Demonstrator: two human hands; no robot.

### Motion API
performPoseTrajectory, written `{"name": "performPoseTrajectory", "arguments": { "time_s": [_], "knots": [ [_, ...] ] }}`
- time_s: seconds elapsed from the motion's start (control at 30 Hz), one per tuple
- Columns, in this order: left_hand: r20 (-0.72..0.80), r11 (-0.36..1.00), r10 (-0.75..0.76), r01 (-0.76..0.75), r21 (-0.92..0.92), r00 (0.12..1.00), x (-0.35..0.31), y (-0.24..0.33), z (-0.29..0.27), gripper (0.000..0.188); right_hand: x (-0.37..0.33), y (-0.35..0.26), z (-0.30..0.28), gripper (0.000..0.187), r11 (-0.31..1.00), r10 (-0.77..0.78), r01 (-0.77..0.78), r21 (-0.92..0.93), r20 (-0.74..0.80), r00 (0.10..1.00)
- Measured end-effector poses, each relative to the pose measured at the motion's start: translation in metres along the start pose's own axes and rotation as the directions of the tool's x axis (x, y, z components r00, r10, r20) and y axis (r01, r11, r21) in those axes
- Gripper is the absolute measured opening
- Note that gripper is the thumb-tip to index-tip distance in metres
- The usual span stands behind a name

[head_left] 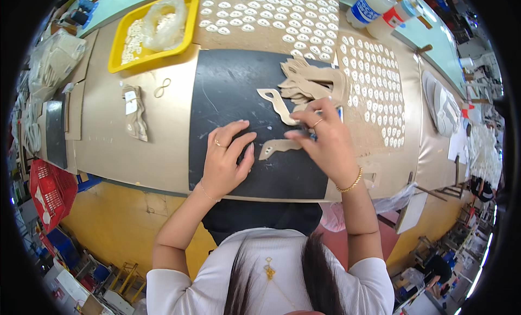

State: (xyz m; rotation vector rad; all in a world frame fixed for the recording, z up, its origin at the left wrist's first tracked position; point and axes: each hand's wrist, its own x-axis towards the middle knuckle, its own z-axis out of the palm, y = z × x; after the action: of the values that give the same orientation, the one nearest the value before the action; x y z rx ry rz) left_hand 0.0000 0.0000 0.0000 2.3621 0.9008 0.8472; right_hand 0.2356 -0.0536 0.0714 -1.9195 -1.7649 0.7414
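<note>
A: What is the left hand (225, 158) doing?
B: It is hovering over or resting on the black mat (225, 87), fingers spread and loosely bent, grasping nothing.
A: And the right hand (332, 144)?
B: It is reaching over the mat with thumb and forefinger bent toward each other. Something blue and dark is showing in part beneath the fingers, but I cannot tell whether they are gripping it.
A: Where are the cut pieces lying?
B: A pale wavy piece (277, 106) is lying on the mat, its lower end meeting the right forefinger's tip. A beige wavy piece (277, 146) is lying nearer the person, between the two hands, its right end running toward the right hand.
A: Are more lying around?
B: Yes, a heap of beige pieces (312, 81) is sitting just beyond the right hand, overlapping the mat's far right corner.
A: What else is the bench (103, 152) carrying?
B: A yellow tray (192, 27) is standing at the far left, holding small white bits and a clear bag (164, 24). A tied bundle (135, 117) is lying left of the mat, with a twisted loop (162, 88) beside it.
</note>
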Motion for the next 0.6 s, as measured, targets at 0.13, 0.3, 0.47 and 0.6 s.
{"name": "performPoseTrajectory", "arguments": {
  "time_s": [0.13, 0.3, 0.47, 0.6],
  "knots": [
    [-0.042, 0.997, 0.045, -0.042, 0.068, 0.998, 0.033, -0.015, -0.009, 0.031, 0.028, -0.004, 0.004, 0.049, 0.986, -0.162, 0.166, 0.008, -0.175, 0.971],
    [0.060, 0.987, 0.161, -0.161, 0.001, 0.985, 0.078, -0.036, -0.002, 0.032, 0.097, 0.023, -0.016, 0.031, 0.971, -0.190, 0.130, -0.203, -0.318, 0.929],
    [0.034, 0.966, 0.236, -0.238, 0.100, 0.971, 0.129, -0.056, 0.019, 0.028, 0.145, 0.048, -0.037, 0.018, 0.765, -0.371, 0.202, -0.612, -0.163, 0.914],
    [0.052, 0.942, 0.241, -0.246, 0.230, 0.969, 0.153, -0.060, 0.048, 0.028, 0.167, 0.061, -0.041, 0.020, 0.563, -0.502, 0.331, -0.757, 0.005, 0.865]
  ]
}}
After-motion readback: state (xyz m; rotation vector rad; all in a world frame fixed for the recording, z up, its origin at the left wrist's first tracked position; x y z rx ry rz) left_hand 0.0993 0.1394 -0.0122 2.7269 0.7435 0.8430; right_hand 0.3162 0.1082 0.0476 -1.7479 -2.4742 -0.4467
